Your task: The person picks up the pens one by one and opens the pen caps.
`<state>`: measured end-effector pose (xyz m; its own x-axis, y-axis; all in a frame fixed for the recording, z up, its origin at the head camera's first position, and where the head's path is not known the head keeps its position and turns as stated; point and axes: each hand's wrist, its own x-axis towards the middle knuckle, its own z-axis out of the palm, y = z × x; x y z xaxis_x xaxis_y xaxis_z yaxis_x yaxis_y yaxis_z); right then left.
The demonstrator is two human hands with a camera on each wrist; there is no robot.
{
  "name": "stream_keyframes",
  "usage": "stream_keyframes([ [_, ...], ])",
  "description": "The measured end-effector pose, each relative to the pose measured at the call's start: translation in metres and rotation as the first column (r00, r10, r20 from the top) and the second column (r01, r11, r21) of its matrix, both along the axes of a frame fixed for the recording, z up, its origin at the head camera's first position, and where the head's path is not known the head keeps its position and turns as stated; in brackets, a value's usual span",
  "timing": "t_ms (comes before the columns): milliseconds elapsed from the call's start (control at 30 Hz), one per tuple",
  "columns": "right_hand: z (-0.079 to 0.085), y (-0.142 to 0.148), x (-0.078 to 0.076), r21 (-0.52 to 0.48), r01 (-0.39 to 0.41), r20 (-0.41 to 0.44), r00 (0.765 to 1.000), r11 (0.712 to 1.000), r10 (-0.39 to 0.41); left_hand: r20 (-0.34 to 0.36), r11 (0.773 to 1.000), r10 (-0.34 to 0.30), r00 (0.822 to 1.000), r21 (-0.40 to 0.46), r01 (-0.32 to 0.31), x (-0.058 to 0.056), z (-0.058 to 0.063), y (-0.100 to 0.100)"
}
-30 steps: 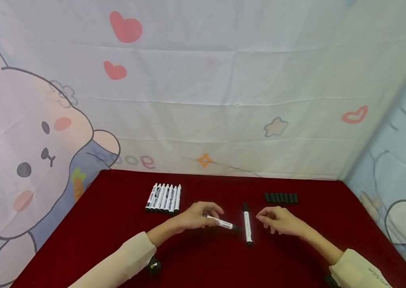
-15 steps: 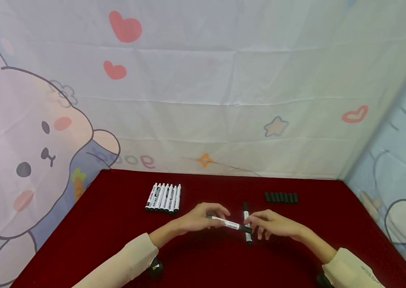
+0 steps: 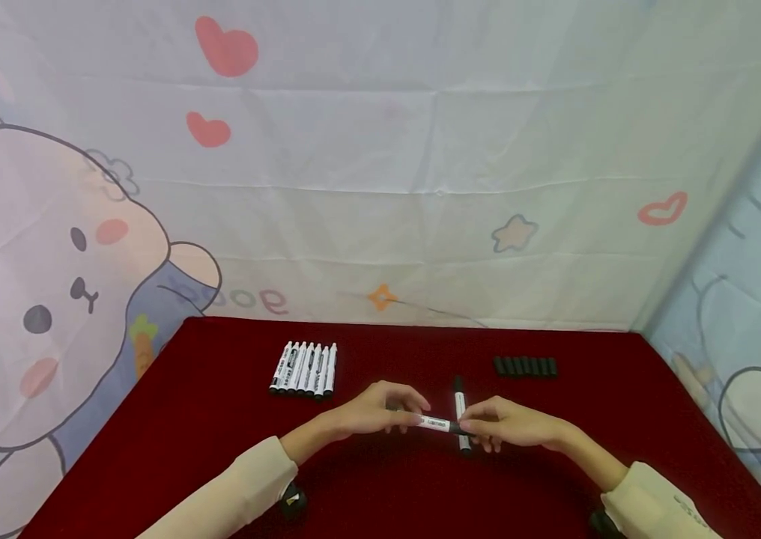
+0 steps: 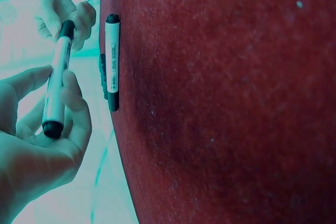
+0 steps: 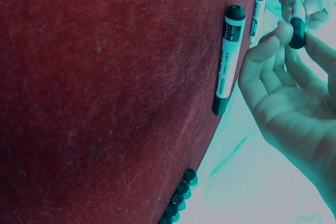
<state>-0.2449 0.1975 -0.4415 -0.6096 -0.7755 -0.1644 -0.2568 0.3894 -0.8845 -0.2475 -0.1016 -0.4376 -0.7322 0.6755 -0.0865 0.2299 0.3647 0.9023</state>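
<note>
My left hand (image 3: 380, 409) holds a white whiteboard marker (image 3: 433, 423) by its barrel, thumb on one side and fingers on the other. Its black cap points to the right. At that cap (image 5: 297, 32), the thumb and index finger of my right hand (image 3: 518, 424) pinch it from both sides. In the left wrist view the held marker (image 4: 56, 87) is tilted above the table, black base toward the left palm. A second capped marker (image 3: 460, 404) lies on the red cloth beneath the hands, partly hidden by the right fingers in the head view.
A neat row of several uncapped white markers (image 3: 303, 369) lies at the back left of the red table (image 3: 367, 486). Several black caps (image 3: 525, 367) are lined up at the back right. A printed cloth backdrop (image 3: 380, 150) rises behind the table's far edge.
My left hand has carried the marker to the right, over the lying marker. My right hand has moved left and its fingers have closed on the cap.
</note>
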Motion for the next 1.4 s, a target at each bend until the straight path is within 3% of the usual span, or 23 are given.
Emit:
stream_keyframes([
  [133, -0.001, -0.002, 0.0, -0.014, -0.031, 0.004, 1.0, 0.999, 0.031, 0.027, 1.0, -0.013, 1.0, -0.027, 0.014, 0.0, 0.0, -0.001],
  [300, -0.001, -0.001, 0.0, -0.007, -0.031, -0.002, 1.0, 0.999, 0.031, 0.009, 0.998, -0.047, 0.999, -0.045, 0.048, -0.001, -0.001, 0.001],
  [633, 0.0, -0.007, 0.003, 0.022, -0.059, 0.035, 0.998, 0.998, 0.058, -0.129, 0.995, -0.098, 0.987, -0.05, 0.092, 0.001, -0.003, 0.013],
  [733, 0.0, -0.01, 0.006, -0.006, -0.066, 0.085, 0.994, 0.998, 0.067, -0.185, 0.993, -0.113, 0.976, -0.051, 0.105, 0.001, -0.002, 0.015],
  [900, -0.001, -0.014, 0.011, -0.013, -0.058, 0.163, 0.985, 0.998, 0.059, -0.295, 0.988, -0.152, 0.943, -0.083, 0.133, 0.003, -0.005, 0.018],
  [1067, -0.003, -0.018, 0.015, 0.009, -0.064, 0.156, 0.986, 0.998, 0.061, -0.383, 0.981, -0.171, 0.908, -0.148, 0.122, 0.006, -0.005, 0.018],
  [1167, -0.004, -0.019, 0.016, 0.007, -0.068, 0.137, 0.988, 0.998, 0.066, -0.399, 0.981, -0.169, 0.902, -0.158, 0.113, 0.007, -0.004, 0.017],
  [1300, -0.007, -0.021, 0.016, -0.004, -0.059, 0.122, 0.991, 0.998, 0.059, -0.35, 0.985, -0.158, 0.923, -0.115, 0.125, 0.006, -0.005, 0.016],
  [1400, -0.01, -0.023, 0.016, -0.022, -0.056, 0.05, 0.997, 0.998, 0.057, -0.283, 0.989, -0.142, 0.949, -0.086, 0.122, 0.006, -0.006, 0.015],
])
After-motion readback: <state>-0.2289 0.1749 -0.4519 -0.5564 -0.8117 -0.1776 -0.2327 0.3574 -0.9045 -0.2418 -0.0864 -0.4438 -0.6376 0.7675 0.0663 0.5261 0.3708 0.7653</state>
